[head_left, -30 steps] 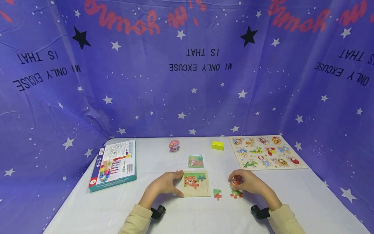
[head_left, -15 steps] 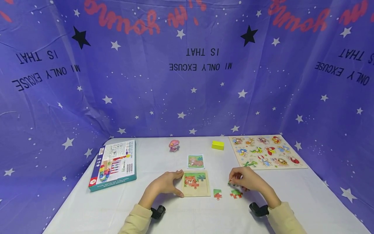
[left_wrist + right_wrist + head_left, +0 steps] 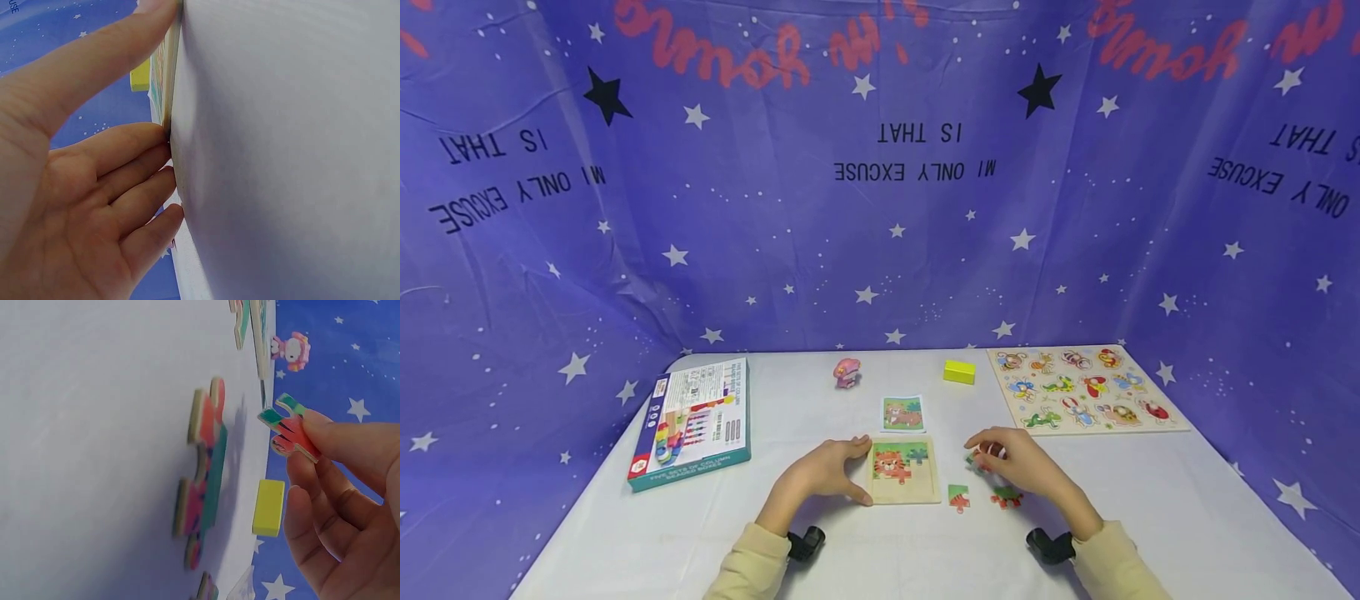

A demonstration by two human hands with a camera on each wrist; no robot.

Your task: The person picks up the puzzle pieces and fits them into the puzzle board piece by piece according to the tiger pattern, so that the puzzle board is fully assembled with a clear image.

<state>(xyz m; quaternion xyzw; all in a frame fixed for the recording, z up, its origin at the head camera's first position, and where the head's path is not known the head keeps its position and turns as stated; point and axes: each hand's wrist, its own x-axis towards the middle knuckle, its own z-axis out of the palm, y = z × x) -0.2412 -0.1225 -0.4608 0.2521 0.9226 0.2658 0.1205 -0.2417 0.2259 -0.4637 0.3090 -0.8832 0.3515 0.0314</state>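
Note:
My left hand [image 3: 829, 468] rests against the left side of a wooden puzzle tray [image 3: 917, 494], thumb at the near corner and index finger at the far one. In the left wrist view its fingers lie fairly straight along the tray's edge [image 3: 170, 81]. Joined jigsaw pieces [image 3: 890, 463] in the tray show a tiger's face and some green. Between thumb and fingers, my right hand [image 3: 1018, 457] pinches a red and green jigsaw piece [image 3: 290, 431] above the table, right of the tray. One loose piece [image 3: 958, 497] lies beside the tray; more pieces [image 3: 1007, 497] lie below the right hand.
Behind the tray lies a picture card [image 3: 902, 414]. Farther back stand a pink toy figure [image 3: 847, 373] and a yellow block [image 3: 959, 372]. A boxed bead set [image 3: 692, 425] lies at left, an insect peg board [image 3: 1078, 392] at right. A purple curtain [image 3: 880, 250] encloses the table.
My right hand has picked up a jigsaw piece from the group at right and moved left with it, closer to the tray. The left hand and tray have stayed still.

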